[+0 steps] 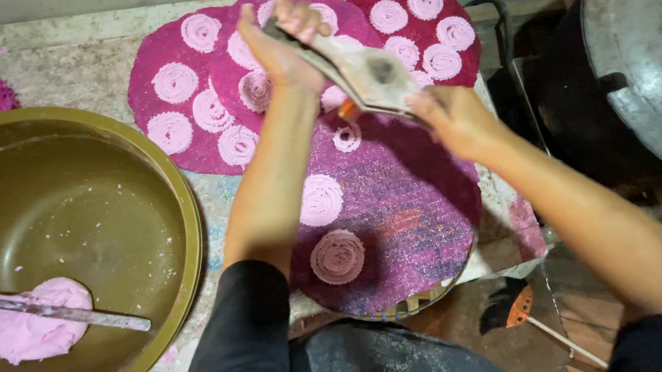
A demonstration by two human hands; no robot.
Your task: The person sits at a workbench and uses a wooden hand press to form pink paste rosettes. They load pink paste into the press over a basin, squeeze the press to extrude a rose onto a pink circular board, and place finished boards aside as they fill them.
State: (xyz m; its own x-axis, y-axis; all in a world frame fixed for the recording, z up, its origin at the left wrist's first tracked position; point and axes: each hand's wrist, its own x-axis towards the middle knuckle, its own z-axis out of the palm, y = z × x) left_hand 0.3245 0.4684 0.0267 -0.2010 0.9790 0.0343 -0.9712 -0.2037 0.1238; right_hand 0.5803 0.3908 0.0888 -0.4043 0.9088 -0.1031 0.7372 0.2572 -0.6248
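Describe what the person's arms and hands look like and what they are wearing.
Both forearms are bare from the elbow down, and the left hand and right hand wear no gloves. No rings, watch or bracelets show. Dark black sleeves are pushed up to about the elbows on each arm. Motion blurs the fingers, so finer detail cannot be told.

I see my left hand point(278, 44) and right hand point(448, 115) gripping a grey wooden hand press point(363, 71) above a round purple woven mat point(412, 218) bearing pink spiral coils point(337, 256); an olive metal bowl point(170, 190) holds pink dough point(26, 333).
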